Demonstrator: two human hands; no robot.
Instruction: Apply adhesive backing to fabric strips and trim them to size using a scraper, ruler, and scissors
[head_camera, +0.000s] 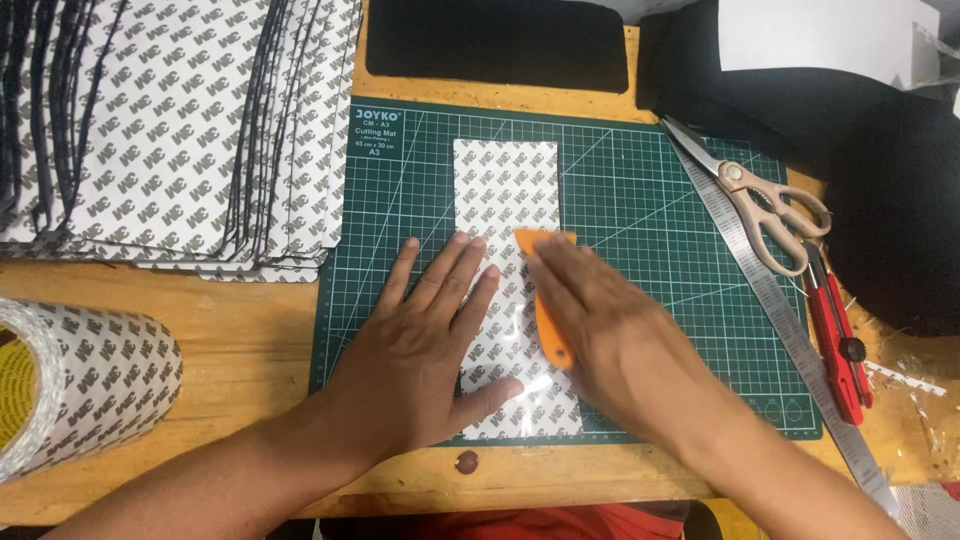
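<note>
A white rectangular sheet (507, 200) printed all over with small grey marks lies lengthwise in the middle of a dark green gridded cutting mat (640, 200), its near half glossy under the light. The left hand (420, 350) lies flat on the sheet's near left part, fingers (455, 275) spread and released, thumb stretched across the sheet's lower edge. The right hand (610, 340) presses an orange plastic scraper (548, 290) down onto the sheet, its fingers closed over the tool so that only the blade's top edge and the left side show. The mat bears a small block of white lettering in its far left corner and sits on a wooden worktop (250, 320). To the right of the mat lie scissors (760, 205) with beige handles, a long steel ruler (790, 330) set aslant, and a red utility knife (835, 340) just beside it. Black foam pieces (500, 40) rest beyond the mat and at the far right. At the far left a fanned stack of like-printed sheets (170, 130) covers the worktop, and a large roll (85, 385) of the same printed material lies at the near left edge.
</note>
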